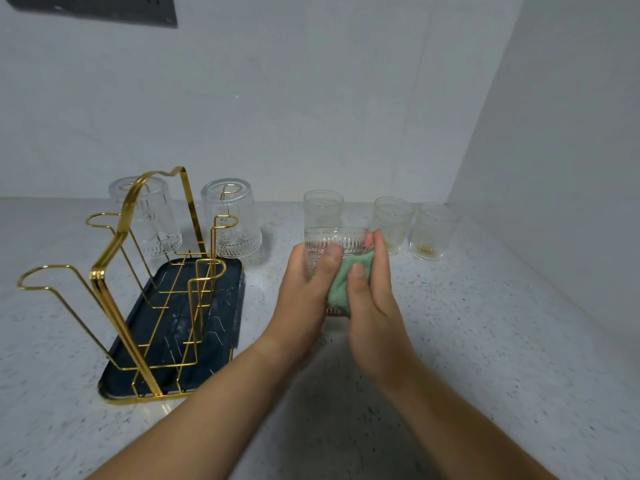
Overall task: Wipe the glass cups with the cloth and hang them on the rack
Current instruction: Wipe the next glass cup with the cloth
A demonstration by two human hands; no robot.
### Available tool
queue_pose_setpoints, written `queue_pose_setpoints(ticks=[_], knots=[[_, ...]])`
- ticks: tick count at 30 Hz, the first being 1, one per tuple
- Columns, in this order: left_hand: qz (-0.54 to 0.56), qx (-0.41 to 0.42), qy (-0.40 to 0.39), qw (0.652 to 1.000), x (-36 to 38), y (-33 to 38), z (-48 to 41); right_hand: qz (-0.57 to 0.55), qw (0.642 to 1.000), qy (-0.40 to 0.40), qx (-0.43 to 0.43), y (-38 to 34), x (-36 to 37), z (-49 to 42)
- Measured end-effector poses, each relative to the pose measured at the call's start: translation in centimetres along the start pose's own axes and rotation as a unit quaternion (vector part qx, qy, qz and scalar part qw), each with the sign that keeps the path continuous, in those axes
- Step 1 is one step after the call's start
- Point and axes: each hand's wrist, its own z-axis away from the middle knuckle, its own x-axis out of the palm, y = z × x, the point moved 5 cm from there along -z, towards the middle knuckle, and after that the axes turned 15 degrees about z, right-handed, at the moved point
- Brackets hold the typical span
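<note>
Mid-wipe: my left hand (308, 282) grips a glass cup (334, 242), my right hand (374, 306) pinches the green cloth (344, 284) against its side.
Two hung cups (232, 216) sit upside down on the gold rack (138, 271); three upright cups (393, 223) wait on the counter (485, 341). Next, probably: flip the cup onto a free prong.

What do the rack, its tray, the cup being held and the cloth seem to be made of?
The rack looks like metal rod with a polished gold finish: sharp highlights along its bends. The tray is probably plastic: dark blue, matte, moulded ribs. The held cup is clear pressed glass, see-through and embossed. The cloth is soft green fabric, bunched in folds; weave unclear.
</note>
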Motion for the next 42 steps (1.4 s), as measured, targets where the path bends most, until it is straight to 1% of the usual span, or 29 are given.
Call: queue_pose_setpoints(ticks=[3, 6, 12, 15, 18, 20, 22, 24, 27, 29, 32, 36, 42], knots=[[0.032, -0.026, 0.001, 0.999, -0.4, -1.2, -0.1, 0.013, 1.0, 0.006, -0.008, -0.1, -0.4, -2.4], [0.067, -0.054, 0.004, 0.996, -0.4, -2.0, -0.4, -0.011, 1.0, 0.008, 0.0, -0.1, -1.0, -4.7], [0.096, -0.064, 0.034, 0.993, -1.0, -2.2, -1.1, -0.072, 0.996, -0.049, -0.015, 2.2, 0.2, -3.9], [0.09, -0.053, 0.044, 0.994, -1.4, -2.1, -1.3, -0.05, 0.995, -0.07, -0.042, 2.9, 0.5, -3.4], [0.072, -0.026, 0.07, 0.995, -2.4, -1.7, -2.0, 0.001, 0.993, -0.101, -0.059, 3.2, 1.5, -2.7], [0.077, -0.023, 0.067, 0.994, -2.7, -1.7, -2.1, 0.026, 0.992, -0.102, -0.068, 3.3, 1.9, -2.6], [0.103, -0.037, 0.051, 0.993, -2.6, -2.1, -1.8, 0.022, 0.993, -0.101, -0.057, 3.2, 1.6, -3.0], [0.12, -0.052, 0.03, 0.991, -1.8, -2.5, -1.4, 0.007, 0.996, -0.076, -0.045, 2.7, 0.7, -3.6], [0.098, -0.057, 0.012, 0.993, -0.8, -2.9, -1.1, -0.025, 0.999, -0.016, -0.042, 2.0, -1.3, -4.6], [0.09, -0.069, 0.008, 0.993, -0.6, -3.3, -1.0, -0.04, 0.998, -0.003, -0.04, 2.4, -1.8, -4.7], [0.094, -0.084, 0.004, 0.992, -1.0, -3.4, -1.0, -0.046, 0.997, -0.05, -0.047, 2.9, -0.6, -3.9], [0.098, -0.056, 0.03, 0.993, -2.2, -1.9, -1.4, -0.028, 0.992, -0.105, -0.07, 3.1, 1.4, -2.9], [0.133, -0.066, 0.03, 0.988, -2.1, -2.4, -1.3, -0.03, 0.994, -0.092, -0.06, 3.3, 1.2, -3.4]])
